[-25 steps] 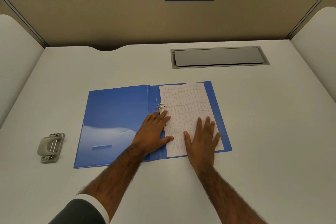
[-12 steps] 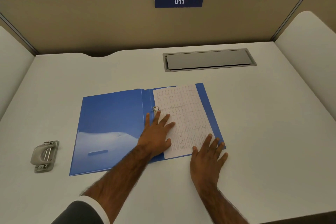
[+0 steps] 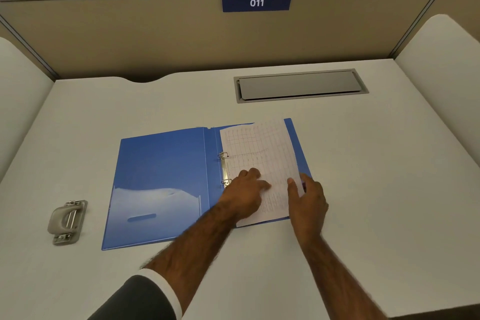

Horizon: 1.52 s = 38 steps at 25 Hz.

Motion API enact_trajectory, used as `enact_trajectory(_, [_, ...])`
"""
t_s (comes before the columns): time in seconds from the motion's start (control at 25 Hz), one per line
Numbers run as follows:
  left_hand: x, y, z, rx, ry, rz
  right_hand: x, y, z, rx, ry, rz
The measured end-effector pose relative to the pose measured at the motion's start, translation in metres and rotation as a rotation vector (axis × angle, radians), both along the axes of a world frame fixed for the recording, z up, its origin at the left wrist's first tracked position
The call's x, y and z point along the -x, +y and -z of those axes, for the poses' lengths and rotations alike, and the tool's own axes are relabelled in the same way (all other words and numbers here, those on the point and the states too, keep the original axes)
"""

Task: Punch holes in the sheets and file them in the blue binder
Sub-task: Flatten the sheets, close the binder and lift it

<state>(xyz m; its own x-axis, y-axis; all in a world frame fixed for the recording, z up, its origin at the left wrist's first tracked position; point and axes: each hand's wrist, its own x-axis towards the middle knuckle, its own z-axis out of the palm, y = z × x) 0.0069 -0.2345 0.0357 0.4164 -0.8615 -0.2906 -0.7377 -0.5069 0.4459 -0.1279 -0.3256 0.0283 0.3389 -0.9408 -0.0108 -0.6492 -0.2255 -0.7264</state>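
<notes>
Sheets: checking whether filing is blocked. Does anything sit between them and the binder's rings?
Nothing visible does. The sheets lie in the blue binder, left edge at the rings, with the left hand and right hand on them.

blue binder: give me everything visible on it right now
The blue binder lies open flat on the white desk. It looks like glossy plastic, with a pale reflection on its bare left cover. Two metal rings stand by the spine, and the printed sheets lie at them over the right cover. The left hand rests its fingertips on the sheets near the lower ring. The right hand is at the sheets' right edge, thumb on top; whether it pinches them is unclear. The hole punch sits apart, to the left.
</notes>
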Motion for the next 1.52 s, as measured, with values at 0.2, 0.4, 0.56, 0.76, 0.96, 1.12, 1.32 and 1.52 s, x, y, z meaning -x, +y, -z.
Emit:
enact_trajectory(0.2, [0.002, -0.043, -0.023, 0.165, 0.453, -0.526, -0.008, 0.0, -0.009, 0.177, 0.006, -0.272])
enact_trajectory(0.4, [-0.009, -0.06, -0.035, 0.239, 0.594, -0.677, -0.01, 0.004, -0.005, 0.127, -0.017, -0.309])
enact_trajectory(0.56, [-0.015, -0.068, -0.029, 0.121, 0.552, -0.714, -0.01, 0.002, -0.006, 0.072, -0.029, -0.296])
enact_trajectory(0.76, [-0.012, -0.061, -0.03, 0.2, 0.608, -0.78, -0.009, -0.002, -0.007, -0.021, -0.012, -0.24])
enact_trajectory(0.96, [-0.015, -0.038, -0.04, 0.365, 0.827, -0.829, -0.013, -0.011, -0.017, -0.181, -0.079, -0.153])
enact_trajectory(1.12, [-0.042, 0.01, -0.046, 0.414, 0.721, -0.894, -0.014, -0.029, -0.024, -0.35, -0.145, -0.031])
enact_trajectory(1.32, [-0.095, 0.102, -0.036, 0.348, 0.52, -1.037, -0.006, -0.05, -0.024, -0.428, -0.122, 0.015])
enact_trajectory(1.52, [-0.119, 0.163, -0.021, 0.265, 0.51, -1.134, -0.007, -0.056, -0.015, -0.373, -0.043, 0.023])
